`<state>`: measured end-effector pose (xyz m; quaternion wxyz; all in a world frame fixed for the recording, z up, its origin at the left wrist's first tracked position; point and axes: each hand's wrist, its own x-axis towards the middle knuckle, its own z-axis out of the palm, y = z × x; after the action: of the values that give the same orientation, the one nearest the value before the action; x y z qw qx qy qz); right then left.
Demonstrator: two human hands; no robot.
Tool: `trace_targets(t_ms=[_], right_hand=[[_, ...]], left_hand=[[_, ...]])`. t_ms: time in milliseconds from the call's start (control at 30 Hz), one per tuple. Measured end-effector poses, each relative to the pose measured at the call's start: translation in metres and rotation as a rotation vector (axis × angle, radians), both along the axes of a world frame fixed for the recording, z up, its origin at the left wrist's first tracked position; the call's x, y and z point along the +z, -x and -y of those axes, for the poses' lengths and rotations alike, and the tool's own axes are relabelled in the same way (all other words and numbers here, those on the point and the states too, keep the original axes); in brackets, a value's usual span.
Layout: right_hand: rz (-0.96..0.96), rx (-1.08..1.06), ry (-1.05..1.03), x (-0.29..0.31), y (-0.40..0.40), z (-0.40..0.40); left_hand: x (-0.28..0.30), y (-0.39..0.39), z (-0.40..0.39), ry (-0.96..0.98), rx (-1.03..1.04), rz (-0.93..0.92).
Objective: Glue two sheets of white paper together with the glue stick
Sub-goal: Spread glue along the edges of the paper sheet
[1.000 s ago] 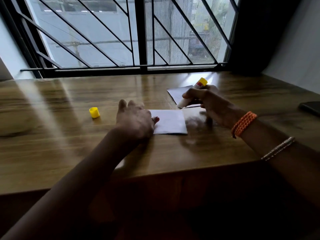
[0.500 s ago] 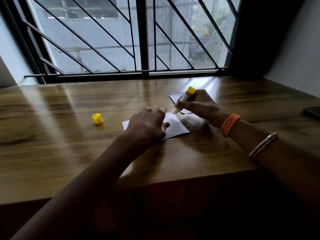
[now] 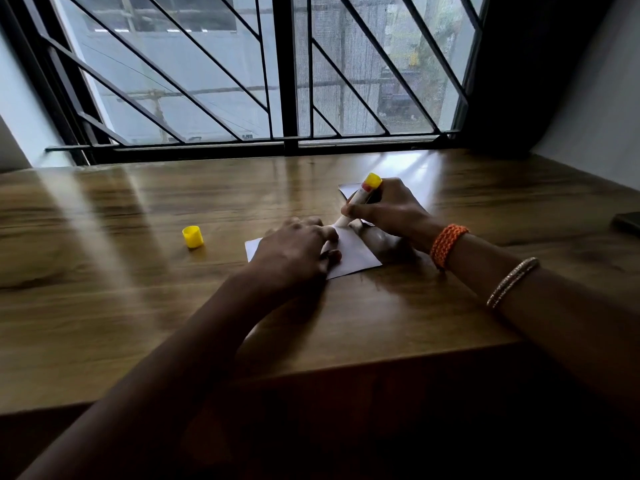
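Observation:
A white sheet of paper (image 3: 355, 252) lies on the wooden table (image 3: 138, 289), turned at an angle. My left hand (image 3: 298, 251) rests flat on its left half, fingers spread, pinning it down. My right hand (image 3: 389, 211) grips a white glue stick (image 3: 362, 195) with a yellow end, tilted, with its tip touching the far corner of the sheet. A second white sheet (image 3: 348, 190) lies further back, mostly hidden behind my right hand. The yellow cap (image 3: 192, 236) of the glue stick stands on the table to the left.
A barred window (image 3: 284, 74) runs along the table's far edge. A dark phone-like object (image 3: 628, 223) lies at the right edge of the table. The table's front edge is close to me, with dark space below.
The near sheet has been rotated under my left hand. My right hand has brought the glue stick from beside the far sheet down to the near sheet's far corner.

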<state>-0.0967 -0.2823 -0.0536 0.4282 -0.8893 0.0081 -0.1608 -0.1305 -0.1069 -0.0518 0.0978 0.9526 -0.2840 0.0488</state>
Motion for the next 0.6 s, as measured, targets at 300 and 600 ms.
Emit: trace_targets(t_ms=[300,600], right_hand=[[-0.010,0.009,0.025,0.001,0.009,0.005],[-0.064,0.091,-0.050,-0.001,0.042,0.015]], left_hand=[[-0.002,-0.001,0.001,-0.003,0.014,0.001],[-0.004,-0.003,-0.001,0.033,0.018,-0.017]])
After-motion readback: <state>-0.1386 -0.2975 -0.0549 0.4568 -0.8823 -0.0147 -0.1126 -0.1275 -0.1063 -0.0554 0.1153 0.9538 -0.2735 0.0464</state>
